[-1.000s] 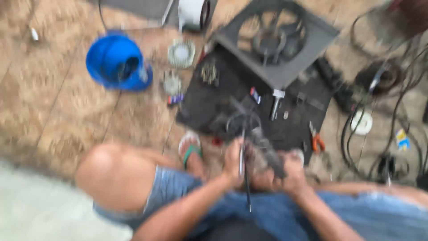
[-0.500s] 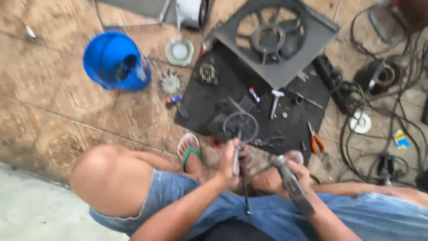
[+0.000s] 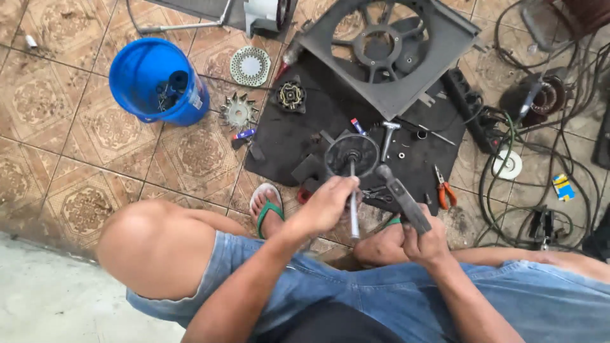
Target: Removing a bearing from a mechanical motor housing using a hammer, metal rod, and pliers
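Left hand (image 3: 327,206): your fingers are wrapped around a thin metal shaft (image 3: 353,203), held upright at frame centre.
Shaft top: it carries a dark round disc (image 3: 351,154), which sits over the black mat (image 3: 286,136).
Right hand (image 3: 427,238): closed on the handle of a hammer (image 3: 400,195), head up, just right of the shaft.
Near edge: your knees and a green sandal (image 3: 267,206) crowd the mat's lower border.
Right side: red pliers (image 3: 443,189) and tangled cables (image 3: 508,190) hem you in.
Open room: bare tiled floor (image 3: 63,159) at left, below the blue bucket (image 3: 155,79).
Far edge: grey fan shroud (image 3: 387,51) at top.
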